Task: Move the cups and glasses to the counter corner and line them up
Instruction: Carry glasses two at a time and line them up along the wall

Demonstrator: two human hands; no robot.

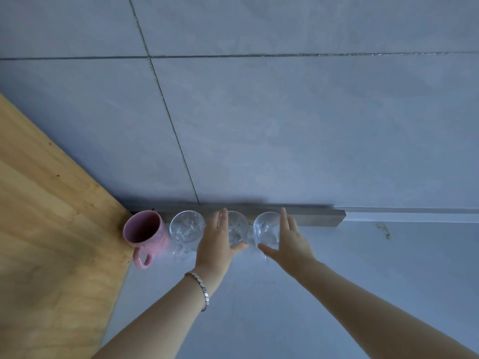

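A pink mug (145, 233) stands in the counter corner, its handle toward me. To its right three clear glasses stand in a row along the back wall: one (186, 229) beside the mug, a middle one (237, 226), and a right one (267, 229). My left hand (216, 242) wraps the middle glass, fingers on its left side and thumb in front. My right hand (290, 239) cups the right glass, fingers on its right side and thumb in front. I cannot tell how firmly either hand grips.
A wooden panel (51, 242) rises at the left, next to the mug. A grey tiled wall (285, 125) stands behind the row, with a low strip (318, 217) at its foot. The pale counter (363, 255) stretches to the right and toward me.
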